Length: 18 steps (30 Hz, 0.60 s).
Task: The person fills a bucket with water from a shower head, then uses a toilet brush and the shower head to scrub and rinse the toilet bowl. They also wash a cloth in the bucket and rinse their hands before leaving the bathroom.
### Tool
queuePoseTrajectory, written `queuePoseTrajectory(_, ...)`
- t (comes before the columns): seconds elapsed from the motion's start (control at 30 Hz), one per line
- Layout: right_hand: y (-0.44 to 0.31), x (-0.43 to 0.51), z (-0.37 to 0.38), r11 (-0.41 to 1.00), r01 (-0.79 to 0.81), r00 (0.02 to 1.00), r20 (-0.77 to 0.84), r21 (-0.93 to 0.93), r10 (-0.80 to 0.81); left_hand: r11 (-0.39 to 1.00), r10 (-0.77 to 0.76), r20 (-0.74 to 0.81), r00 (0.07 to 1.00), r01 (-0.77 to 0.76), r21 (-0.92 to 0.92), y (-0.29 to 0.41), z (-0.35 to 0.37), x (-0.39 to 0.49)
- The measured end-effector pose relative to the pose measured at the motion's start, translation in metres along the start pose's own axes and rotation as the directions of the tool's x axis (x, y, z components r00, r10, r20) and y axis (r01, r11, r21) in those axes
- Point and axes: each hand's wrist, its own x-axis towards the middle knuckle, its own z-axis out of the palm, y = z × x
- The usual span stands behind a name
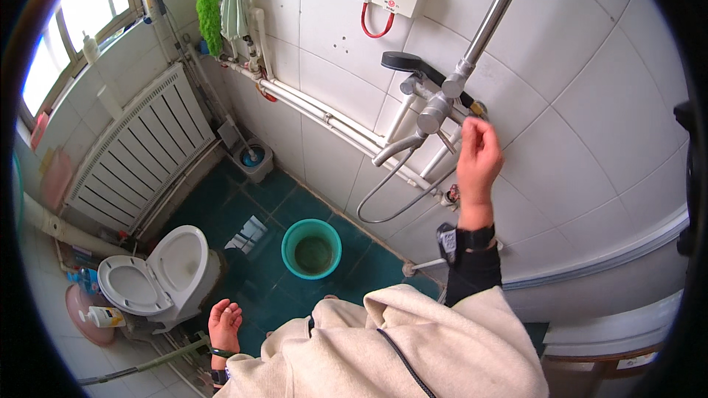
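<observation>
My right hand (480, 163) is raised in front of the wall-mounted shower mixer (434, 110), close to its lever (446, 142). Its fingers are curled; no object shows in them, and whether they touch the fitting is unclear. A black handheld shower head (402, 61) rests across the mixer. Below the metal spout (398, 149) hangs a looped metal hose (362, 204). My left hand (224, 323) is low beside the toilet, fingers loosely bent and apart, with nothing in it. A turquoise plastic bucket (285, 254) stands on the green tiled floor (276, 202).
A white toilet (180, 260) with raised lid stands at left, near a pump bottle (105, 317) and a green pole (166, 357). A radiator (144, 143), a mop bucket (257, 168) and white pipes (332, 119) line the walls. A steel riser pipe (498, 8) rises above the mixer.
</observation>
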Motion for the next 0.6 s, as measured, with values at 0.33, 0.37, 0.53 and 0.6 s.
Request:
queuePoseTrajectory(0.33, 0.007, 0.068, -0.001, 0.890, 0.340, 0.859, 0.484, -0.303, -0.163, 0.997, -0.026, -0.103, 0.994, 0.033, 0.069, 0.007, 0.018, -0.017)
queuePoseTrajectory(0.37, 0.005, 0.074, -0.005, 0.896, 0.371, 0.836, 0.508, -0.244, -0.209, 0.998, -0.019, -0.073, 0.997, 0.023, 0.060, 0.007, 0.019, -0.019)
queuePoseTrajectory(0.53, -0.020, 0.109, -0.015, 0.772, 0.558, 0.621, 0.770, -0.303, -0.146, 1.000, 0.008, -0.053, 0.999, -0.007, 0.015, -0.003, 0.011, -0.024)
queuePoseTrajectory(0.6, -0.029, 0.124, -0.013, 0.681, 0.657, 0.502, 0.861, -0.324, -0.075, 1.000, -0.013, -0.034, 0.999, 0.013, 0.009, -0.008, 0.004, -0.020)
